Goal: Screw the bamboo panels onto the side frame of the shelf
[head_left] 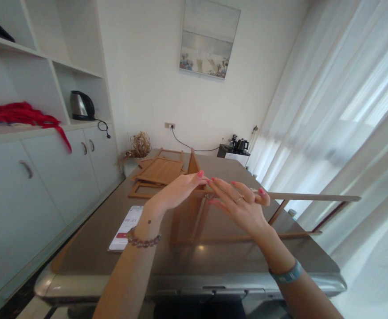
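A wooden frame (300, 196) of thin slats stands upright in the middle of the grey table (90, 248), its top rail running off to the right. My left hand (177, 191) grips the upper left corner of the frame, fingers closed around the top of a wooden panel (194, 165). My right hand (238, 204) lies along the top rail with fingers stretched out and touching it. The fingertips of both hands meet at the corner joint. The joint itself is hidden behind the fingers.
Several flat wooden panels (158, 170) lie stacked at the table's far left. A phone (126, 227) with a lit screen lies near the left edge. White cabinets with a kettle (81, 105) and red cloth (21, 113) line the left wall. Curtains hang on the right.
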A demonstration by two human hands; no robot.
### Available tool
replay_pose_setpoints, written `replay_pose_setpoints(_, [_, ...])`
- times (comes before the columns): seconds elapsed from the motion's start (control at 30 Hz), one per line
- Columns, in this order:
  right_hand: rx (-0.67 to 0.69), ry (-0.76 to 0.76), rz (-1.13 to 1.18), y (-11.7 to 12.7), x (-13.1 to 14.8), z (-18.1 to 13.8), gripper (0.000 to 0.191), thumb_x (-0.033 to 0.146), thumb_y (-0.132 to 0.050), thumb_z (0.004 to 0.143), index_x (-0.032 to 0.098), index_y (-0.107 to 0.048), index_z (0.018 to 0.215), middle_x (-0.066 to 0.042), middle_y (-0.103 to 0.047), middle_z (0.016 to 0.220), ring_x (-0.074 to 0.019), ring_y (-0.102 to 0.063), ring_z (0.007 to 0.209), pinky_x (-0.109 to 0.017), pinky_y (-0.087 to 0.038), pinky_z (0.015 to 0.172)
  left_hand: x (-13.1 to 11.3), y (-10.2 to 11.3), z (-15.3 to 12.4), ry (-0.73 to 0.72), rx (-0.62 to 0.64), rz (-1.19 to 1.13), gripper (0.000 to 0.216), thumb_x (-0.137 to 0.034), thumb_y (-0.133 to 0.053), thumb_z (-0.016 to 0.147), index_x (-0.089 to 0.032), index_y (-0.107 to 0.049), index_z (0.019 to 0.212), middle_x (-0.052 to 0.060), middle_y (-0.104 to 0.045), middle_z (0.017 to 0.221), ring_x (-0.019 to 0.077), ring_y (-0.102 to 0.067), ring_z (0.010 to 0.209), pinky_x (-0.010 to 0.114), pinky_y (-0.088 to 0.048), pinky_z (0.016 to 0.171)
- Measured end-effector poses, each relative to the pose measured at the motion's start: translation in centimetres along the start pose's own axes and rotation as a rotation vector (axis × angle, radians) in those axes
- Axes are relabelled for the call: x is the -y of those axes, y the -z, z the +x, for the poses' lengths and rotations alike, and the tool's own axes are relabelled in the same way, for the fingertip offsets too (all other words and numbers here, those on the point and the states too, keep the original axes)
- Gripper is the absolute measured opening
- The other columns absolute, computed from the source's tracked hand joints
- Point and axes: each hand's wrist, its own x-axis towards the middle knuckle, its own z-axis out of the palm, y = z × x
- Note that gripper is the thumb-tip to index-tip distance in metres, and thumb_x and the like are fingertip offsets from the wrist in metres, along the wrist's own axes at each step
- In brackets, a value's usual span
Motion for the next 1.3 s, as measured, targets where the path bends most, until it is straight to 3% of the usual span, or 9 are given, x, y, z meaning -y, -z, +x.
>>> replay_pose_setpoints(0.17, [-0.109, 0.019, -0.070, 0.0, 0.7, -0.5, 0.016, 0.036, -0.061, 0.088, 0.031, -0.065, 0.103, 0.008, -0.073, 0.088, -0.0137, -0.052, 0.078, -0.032, -0.027, 0.070, 0.0, 0.0, 0.1, -0.004, -0.012, 0.005, 0.072, -0.061, -0.011, 0.094, -0.020, -0.065, 0.119, 0.006, -0.058, 0.133, 0.0216, -0.045, 0.130, 0.040, -0.023, 0.114])
replay_pose_setpoints(0.33, [-0.166, -0.024, -0.039, -1.3, 2.6, -1.0, 0.024, 0.038, -0.061, 0.088, 0.025, -0.061, 0.108, 0.008, -0.069, 0.067, -0.0104, -0.051, 0.063, -0.032, -0.023, 0.064, 0.2, -0.1, 0.3, -0.014, -0.015, -0.005, 0.071, -0.061, -0.013, 0.094, -0.020, -0.066, 0.118, 0.005, -0.061, 0.129, 0.0212, -0.046, 0.129, 0.037, -0.025, 0.114])
replay_pose_setpoints(0.43, [-0.193, -0.209, 0.137, -2.8, 4.4, -1.2, 0.025, 0.038, -0.053, 0.093, 0.022, -0.058, 0.112, 0.005, -0.070, 0.069, -0.0085, -0.058, 0.063, -0.031, -0.024, 0.068, 0.2, -0.1, 0.3, -0.025, -0.024, -0.005, 0.069, -0.061, -0.015, 0.094, -0.020, -0.066, 0.117, 0.004, -0.061, 0.129, 0.0210, -0.046, 0.129, 0.037, -0.026, 0.113])
replay_pose_setpoints(0.53, [-0.229, -0.432, 0.287, -4.2, 6.5, -1.0, 0.024, 0.039, -0.046, 0.096, 0.020, -0.058, 0.098, 0.002, -0.072, 0.080, -0.0084, -0.060, 0.062, -0.031, -0.026, 0.074, 0.2, 0.0, 0.3, -0.034, -0.026, 0.000, 0.068, -0.061, -0.016, 0.094, -0.019, -0.066, 0.117, 0.004, -0.062, 0.127, 0.0205, -0.047, 0.129, 0.036, -0.026, 0.113])
replay_pose_setpoints(0.63, [-0.278, -0.498, 0.337, -5.1, 7.7, -0.8, 0.020, 0.038, -0.049, 0.094, 0.020, -0.056, 0.088, 0.004, -0.071, 0.075, -0.0077, -0.058, 0.057, -0.031, -0.026, 0.074, 0.1, 0.0, 0.3, -0.036, -0.025, 0.007, 0.068, -0.060, -0.016, 0.095, -0.019, -0.066, 0.116, 0.004, -0.062, 0.127, 0.0201, -0.046, 0.129, 0.035, -0.025, 0.113])
replay_pose_setpoints(0.8, [-0.251, -0.182, 0.219, -4.3, 5.4, -1.7, 0.007, 0.029, -0.055, 0.091, 0.023, -0.058, 0.094, 0.008, -0.068, 0.069, -0.0089, -0.053, 0.064, -0.033, -0.023, 0.071, 0.2, -0.1, 0.4, -0.036, -0.015, 0.036, 0.069, -0.060, -0.014, 0.095, -0.020, -0.065, 0.118, 0.003, -0.060, 0.131, 0.0201, -0.045, 0.130, 0.036, -0.024, 0.114])
replay_pose_setpoints(0.97, [-0.072, 0.305, 0.040, -1.1, 1.3, -1.5, 0.036, 0.011, -0.051, 0.090, 0.036, -0.058, 0.114, 0.008, -0.068, 0.099, -0.0117, -0.047, 0.082, -0.033, -0.026, 0.066, 0.5, -0.2, 0.5, -0.032, -0.011, 0.050, 0.068, -0.061, -0.016, 0.094, -0.021, -0.065, 0.119, 0.003, -0.057, 0.134, 0.0205, -0.045, 0.130, 0.036, -0.023, 0.114])
replay_pose_setpoints(1.07, [-0.036, 0.442, 0.011, 0.0, 0.1, 0.0, 0.027, 0.014, -0.048, 0.093, 0.030, -0.061, 0.109, 0.006, -0.065, 0.104, -0.0115, -0.045, 0.085, -0.031, -0.030, 0.065, 0.5, -0.2, 0.5, -0.038, -0.011, 0.034, 0.069, -0.061, -0.016, 0.094, -0.020, -0.065, 0.118, 0.003, -0.059, 0.131, 0.0204, -0.045, 0.130, 0.036, -0.024, 0.114])
replay_pose_setpoints(1.3, [0.025, 0.625, 0.132, -1.0, 0.9, 3.0, 0.011, 0.020, -0.050, 0.094, 0.019, -0.058, 0.086, 0.001, -0.061, 0.082, -0.0118, -0.046, 0.075, -0.028, -0.032, 0.068, 0.6, -0.4, 0.5, -0.014, -0.026, 0.022, 0.073, -0.063, -0.014, 0.093, -0.018, -0.065, 0.118, 0.005, -0.061, 0.129, 0.0222, -0.045, 0.130, 0.039, -0.025, 0.113])
